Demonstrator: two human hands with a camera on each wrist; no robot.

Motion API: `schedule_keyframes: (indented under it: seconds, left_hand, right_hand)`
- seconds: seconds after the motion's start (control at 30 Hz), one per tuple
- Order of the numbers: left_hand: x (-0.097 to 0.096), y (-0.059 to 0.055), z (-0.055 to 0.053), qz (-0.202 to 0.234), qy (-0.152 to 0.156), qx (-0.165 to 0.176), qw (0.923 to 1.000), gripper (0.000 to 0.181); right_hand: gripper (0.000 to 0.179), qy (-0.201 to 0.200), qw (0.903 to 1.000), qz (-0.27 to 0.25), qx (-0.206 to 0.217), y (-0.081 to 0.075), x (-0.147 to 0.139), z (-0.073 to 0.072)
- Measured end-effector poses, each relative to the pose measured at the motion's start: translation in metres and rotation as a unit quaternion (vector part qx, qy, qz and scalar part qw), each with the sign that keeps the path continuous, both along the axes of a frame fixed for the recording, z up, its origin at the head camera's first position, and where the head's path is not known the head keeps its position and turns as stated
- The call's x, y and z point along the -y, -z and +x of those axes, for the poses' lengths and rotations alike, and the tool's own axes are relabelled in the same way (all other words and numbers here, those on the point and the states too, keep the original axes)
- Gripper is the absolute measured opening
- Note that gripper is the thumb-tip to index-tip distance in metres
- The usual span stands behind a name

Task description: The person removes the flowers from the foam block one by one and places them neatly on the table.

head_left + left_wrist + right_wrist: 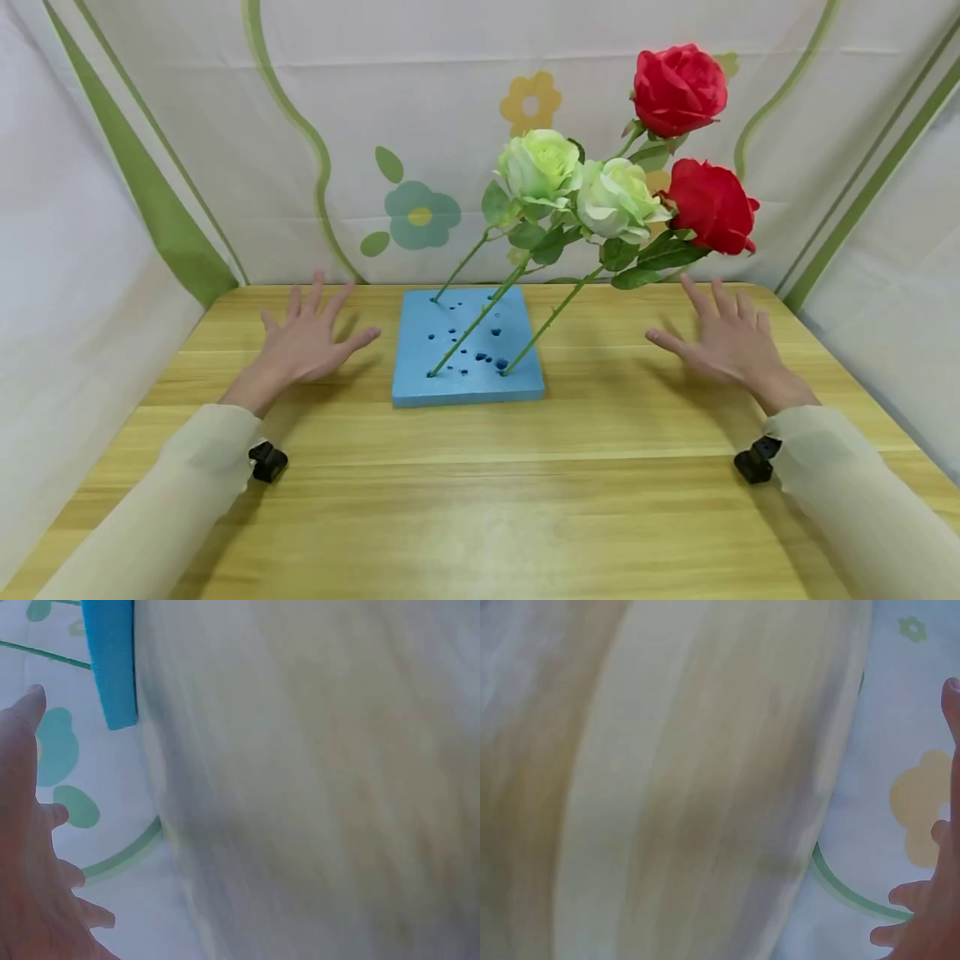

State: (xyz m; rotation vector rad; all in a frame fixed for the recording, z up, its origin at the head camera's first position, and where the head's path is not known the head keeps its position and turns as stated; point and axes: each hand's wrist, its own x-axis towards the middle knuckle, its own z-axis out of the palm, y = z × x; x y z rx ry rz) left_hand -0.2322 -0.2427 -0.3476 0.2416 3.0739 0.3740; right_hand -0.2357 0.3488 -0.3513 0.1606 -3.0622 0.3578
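My left hand [303, 337] is spread palm down over the left side of the table, holding nothing. On the right, my right hand [723, 342] is spread the same way, with nothing in it. Between them lies a blue foam block [412, 350] with several holes in its top. Stems stand slanted in the block, leaning to the right. They carry two pale green roses [542, 165] and two red roses [681, 90]. Part of the stems is hidden behind blooms and leaves. The left wrist view shows the block's edge [112, 667] beyond the left thumb.
The wooden table [480, 517] reaches back to a white curtain [435, 100] with printed flowers and green lines. More white cloth [67, 292] hangs along the left side, and another panel [892, 275] on the right. A small black device [267, 462] sits at each wrist.
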Motion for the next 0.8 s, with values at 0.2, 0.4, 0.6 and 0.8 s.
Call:
schedule_keyframes:
  seconds: [0.2,0.4,0.6,0.8]
  left_hand:
    - [-0.005,-0.005,0.004,0.066,-0.003,0.002,0.9978,0.096]
    - [-0.02,-0.007,0.007,0.113,0.025,0.003,0.9932,0.091]
    - [-0.032,-0.009,0.008,0.164,0.047,0.009,0.9853,0.086]
    - [-0.044,-0.008,0.006,0.2,0.061,-0.001,0.9779,0.082]
  right_hand:
    - [0.102,-0.016,0.9975,-0.06,-0.033,-0.003,0.003,-0.002]
    - [0.095,-0.009,0.9887,-0.15,-0.001,-0.008,0.006,-0.001]
    - [0.09,0.014,0.9737,-0.224,0.038,-0.016,0.014,0.003]
    - [0.087,-0.013,0.9487,-0.314,0.037,-0.023,0.04,0.005]
